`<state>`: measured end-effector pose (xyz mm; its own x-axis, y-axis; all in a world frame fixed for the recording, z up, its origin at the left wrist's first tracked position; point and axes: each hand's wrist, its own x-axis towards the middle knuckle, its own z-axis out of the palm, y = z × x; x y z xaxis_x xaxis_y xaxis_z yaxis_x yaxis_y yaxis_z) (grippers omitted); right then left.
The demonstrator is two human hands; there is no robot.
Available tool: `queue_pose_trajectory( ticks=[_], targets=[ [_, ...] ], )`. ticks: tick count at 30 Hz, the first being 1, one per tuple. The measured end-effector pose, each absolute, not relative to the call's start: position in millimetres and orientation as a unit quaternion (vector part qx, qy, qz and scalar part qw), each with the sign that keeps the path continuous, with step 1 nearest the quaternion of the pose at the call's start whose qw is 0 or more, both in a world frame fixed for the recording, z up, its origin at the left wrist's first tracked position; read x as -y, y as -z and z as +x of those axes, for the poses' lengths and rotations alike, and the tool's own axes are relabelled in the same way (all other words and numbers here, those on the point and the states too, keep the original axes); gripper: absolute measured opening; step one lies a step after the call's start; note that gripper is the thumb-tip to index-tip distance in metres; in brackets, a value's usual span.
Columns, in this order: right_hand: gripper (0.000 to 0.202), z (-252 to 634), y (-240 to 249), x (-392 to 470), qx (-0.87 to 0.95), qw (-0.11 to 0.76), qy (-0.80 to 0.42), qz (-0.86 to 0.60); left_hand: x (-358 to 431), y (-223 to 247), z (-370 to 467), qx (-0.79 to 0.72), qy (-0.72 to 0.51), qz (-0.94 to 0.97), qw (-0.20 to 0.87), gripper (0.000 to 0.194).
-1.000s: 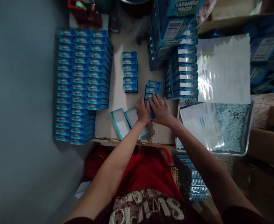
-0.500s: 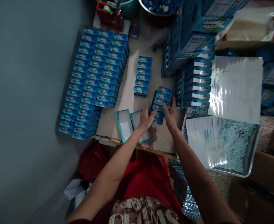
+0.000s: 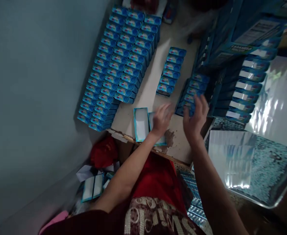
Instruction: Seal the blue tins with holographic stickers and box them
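My right hand (image 3: 196, 119), fingers apart and holding nothing, is at the near end of a short row of blue boxes (image 3: 194, 89); whether it touches them I cannot tell. To its left, my left hand (image 3: 161, 120) is blurred, with its fingers stretched out and nothing visible in them. Beneath that hand lies an open white-lined blue tray (image 3: 161, 141), partly hidden by it. A second such tray (image 3: 141, 125) lies beside it on the left. Farther back, another short row of blue boxes (image 3: 170, 71) stands on the table.
Long rows of blue boxes (image 3: 119, 65) fill the table's left side by the wall (image 3: 36, 81). Larger cartons (image 3: 241, 36) are stacked at right, near packs with white labels (image 3: 246, 86). Clear plastic sheets (image 3: 231, 153) lie over a metal-rimmed tray (image 3: 272, 205).
My hands have come off the short row of boxes, which now stands against the cartons at right. My left hand has drawn away leftward over the tray. The view has shifted.
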<state>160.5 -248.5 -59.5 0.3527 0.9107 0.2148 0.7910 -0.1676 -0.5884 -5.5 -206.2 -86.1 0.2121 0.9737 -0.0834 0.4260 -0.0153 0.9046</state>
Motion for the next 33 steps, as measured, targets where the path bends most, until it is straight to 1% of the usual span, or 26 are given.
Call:
queue_pose_trajectory(
  ticks=[2, 4, 5, 7, 8, 9, 11, 13, 15, 18, 20, 23, 27, 29, 31, 33],
  targets=[
    [0.055, 123.7, 54.8, 282.4, 0.627, 0.308, -0.140, -0.702, 242.8, 75.6, -76.3, -0.598, -0.272, 0.667, 0.351, 0.033],
    [0.041, 96.1, 61.1, 302.6, 0.667, 0.297, -0.161, -0.664, 274.9, 77.3, -135.2, -0.663, -0.226, 0.663, 0.265, 0.029],
    [0.037, 87.1, 65.0, 303.5, 0.674, 0.296, -0.160, -0.658, 286.1, 82.3, -156.2, -0.700, -0.205, 0.646, 0.224, 0.032],
    [0.035, 76.0, 67.1, 285.3, 0.672, 0.299, -0.143, -0.662, 296.2, 97.3, -180.3, -0.745, -0.158, 0.618, 0.194, 0.053],
    [0.038, 71.8, 64.1, 267.7, 0.671, 0.302, -0.137, -0.662, 295.4, 105.3, -184.6, -0.752, -0.135, 0.613, 0.202, 0.062],
    [0.042, 66.8, 58.8, 246.4, 0.676, 0.304, -0.135, -0.657, 291.8, 112.5, -185.3, -0.746, -0.114, 0.616, 0.225, 0.066],
    [0.052, 50.9, 45.2, 199.5, 0.708, 0.291, -0.138, -0.628, 279.0, 121.3, -180.9, -0.712, -0.082, 0.639, 0.281, 0.062],
    [0.066, 25.5, 35.8, 156.9, 0.752, 0.249, -0.135, -0.595, 264.1, 121.0, -176.3, -0.673, -0.053, 0.665, 0.318, 0.059],
    [0.082, -4.8, 36.8, 125.0, 0.780, 0.184, -0.122, -0.586, 250.8, 113.6, -177.1, -0.644, -0.024, 0.690, 0.330, 0.063],
    [0.101, -43.1, 55.4, 96.6, 0.774, 0.099, -0.099, -0.618, 236.3, 101.3, -190.4, -0.620, 0.003, 0.718, 0.317, 0.064],
    [0.107, -57.8, 71.5, 87.9, 0.758, 0.071, -0.088, -0.642, 229.7, 99.1, -202.8, -0.615, 0.011, 0.729, 0.301, 0.060],
    [0.105, -66.3, 89.9, 87.6, 0.744, 0.060, -0.077, -0.662, 224.0, 105.4, -217.0, -0.605, 0.015, 0.743, 0.286, 0.054],
    [0.085, -66.5, 97.0, 98.2, 0.751, 0.062, -0.058, -0.655, 228.4, 114.8, -222.4, -0.614, -0.033, 0.739, 0.276, 0.051],
    [0.081, -64.9, 92.8, 98.8, 0.753, 0.052, -0.054, -0.654, 234.9, 115.5, -222.4, -0.627, -0.054, 0.727, 0.273, 0.050],
    [0.085, -63.3, 85.2, 93.1, 0.743, 0.036, -0.057, -0.666, 240.7, 115.7, -222.3, -0.640, -0.065, 0.714, 0.276, 0.052],
    [0.096, -62.4, 78.0, 82.5, 0.730, 0.017, -0.067, -0.680, 242.8, 118.2, -221.4, -0.649, -0.071, 0.704, 0.281, 0.052]
  ],
)
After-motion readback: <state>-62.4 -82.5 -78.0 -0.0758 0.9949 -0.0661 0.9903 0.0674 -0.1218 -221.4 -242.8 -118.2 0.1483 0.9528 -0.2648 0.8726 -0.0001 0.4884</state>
